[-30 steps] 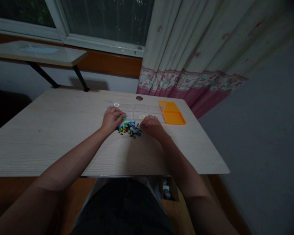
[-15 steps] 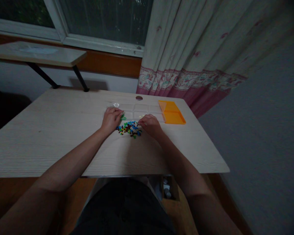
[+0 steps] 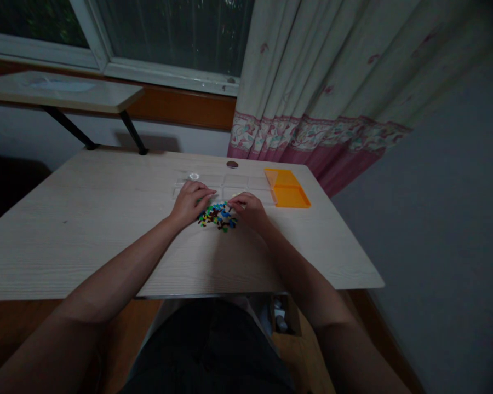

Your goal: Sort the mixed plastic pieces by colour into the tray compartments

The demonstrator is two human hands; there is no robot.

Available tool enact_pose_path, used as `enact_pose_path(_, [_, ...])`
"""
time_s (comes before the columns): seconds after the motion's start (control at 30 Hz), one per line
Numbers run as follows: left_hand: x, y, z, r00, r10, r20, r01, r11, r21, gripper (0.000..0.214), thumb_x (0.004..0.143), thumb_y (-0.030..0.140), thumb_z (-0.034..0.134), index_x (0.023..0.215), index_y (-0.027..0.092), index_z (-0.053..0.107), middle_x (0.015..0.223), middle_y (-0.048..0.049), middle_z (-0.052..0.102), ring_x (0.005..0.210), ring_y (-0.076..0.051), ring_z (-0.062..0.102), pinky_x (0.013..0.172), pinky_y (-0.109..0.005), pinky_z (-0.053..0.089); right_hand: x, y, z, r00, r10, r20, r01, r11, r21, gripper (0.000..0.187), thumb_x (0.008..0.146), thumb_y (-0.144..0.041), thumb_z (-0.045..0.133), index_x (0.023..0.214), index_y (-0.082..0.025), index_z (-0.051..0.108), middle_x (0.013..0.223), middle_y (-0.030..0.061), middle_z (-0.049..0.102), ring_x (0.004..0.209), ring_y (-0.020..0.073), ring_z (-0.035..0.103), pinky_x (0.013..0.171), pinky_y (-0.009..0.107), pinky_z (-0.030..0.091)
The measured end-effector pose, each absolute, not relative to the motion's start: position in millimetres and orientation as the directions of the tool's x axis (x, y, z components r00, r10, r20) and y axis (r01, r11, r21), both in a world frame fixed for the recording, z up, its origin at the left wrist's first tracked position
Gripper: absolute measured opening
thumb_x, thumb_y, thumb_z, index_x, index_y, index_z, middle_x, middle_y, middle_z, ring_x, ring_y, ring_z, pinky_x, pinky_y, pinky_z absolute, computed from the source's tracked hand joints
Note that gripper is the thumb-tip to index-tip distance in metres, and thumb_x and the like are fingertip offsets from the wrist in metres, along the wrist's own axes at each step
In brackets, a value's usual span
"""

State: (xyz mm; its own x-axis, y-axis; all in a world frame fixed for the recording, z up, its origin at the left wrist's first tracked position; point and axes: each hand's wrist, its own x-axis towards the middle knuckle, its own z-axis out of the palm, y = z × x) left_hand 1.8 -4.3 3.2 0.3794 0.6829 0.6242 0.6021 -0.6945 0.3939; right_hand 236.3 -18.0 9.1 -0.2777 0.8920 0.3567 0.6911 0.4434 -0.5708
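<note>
A heap of small coloured plastic pieces [image 3: 218, 216], blue, green, yellow and dark brown, lies on the table between my hands. My left hand [image 3: 189, 203] rests at the heap's left edge, its fingers reaching right and the thumb apart below them; I see nothing held there. At the upper right of the heap, my right hand [image 3: 250, 210] has thumb and fingertips pinched together. Whatever is between them is too small to make out. Behind both hands lies a clear compartment box [image 3: 235, 179], partly covered by them, with a pale small item in one compartment.
An orange tray or lid [image 3: 292, 196] lies to the right of the clear box. A dark oval spot [image 3: 232, 164] shows near the table's back edge. At the left back stands a raised shelf [image 3: 66, 93] on black legs. A curtain [image 3: 304, 126] hangs behind.
My left hand's fingers have moved right, over the green pieces beside the heap. My right hand has shifted slightly left, still pinched. The view has turned very little.
</note>
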Motion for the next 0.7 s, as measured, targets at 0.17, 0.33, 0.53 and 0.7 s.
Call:
enact_pose_path(0.17, [9.9,-15.6,10.8,0.522,0.624,0.581,0.526,-0.772,0.356,0.028,0.095,0.037,0.053,0.117,0.029,0.069,0.103,-0.0064,0.065,0.102,-0.023,0.054,0.094,-0.042,0.042,231.2,-18.8,8.9,-0.246,0.927,0.283,0.642,0.375,-0.669,0.015,0.084,-0.029,0.065,0.088,-0.019,0.076,0.085,0.0023,0.070,0.080,0.0123,0.060,0.075,0.024,0.044])
enact_pose_path(0.33, [12.6,-17.8,13.5,0.562,0.600,0.569,0.531,-0.789,0.308,0.027,0.094,0.039,0.054,0.114,0.028,0.069,0.101,-0.0065,0.066,0.100,-0.023,0.055,0.092,-0.040,0.043,229.3,-21.1,5.4,-0.200,0.948,0.247,0.513,0.316,-0.798,0.021,0.080,-0.037,0.066,0.085,-0.020,0.076,0.083,0.0015,0.069,0.076,0.0122,0.059,0.070,0.023,0.045])
enact_pose_path(0.53, [11.7,-15.9,13.7,0.564,0.596,0.572,0.527,-0.793,0.306,0.024,0.094,0.040,0.054,0.103,0.026,0.071,0.097,-0.0062,0.067,0.098,-0.023,0.056,0.091,-0.040,0.042,227.1,-23.7,7.3,-0.250,0.952,0.177,0.435,0.274,-0.858,0.024,0.080,-0.040,0.064,0.084,-0.018,0.075,0.080,0.0013,0.071,0.073,0.0127,0.061,0.069,0.023,0.047])
enact_pose_path(0.7, [10.9,-15.9,13.0,0.558,0.595,0.579,0.522,-0.794,0.313,0.022,0.094,0.038,0.054,0.098,0.024,0.071,0.097,-0.0062,0.067,0.097,-0.022,0.056,0.091,-0.040,0.043,227.3,-24.0,12.8,-0.256,0.944,0.209,0.470,0.310,-0.827,0.023,0.082,-0.039,0.064,0.084,-0.019,0.075,0.083,0.0018,0.072,0.075,0.0132,0.062,0.070,0.024,0.047])
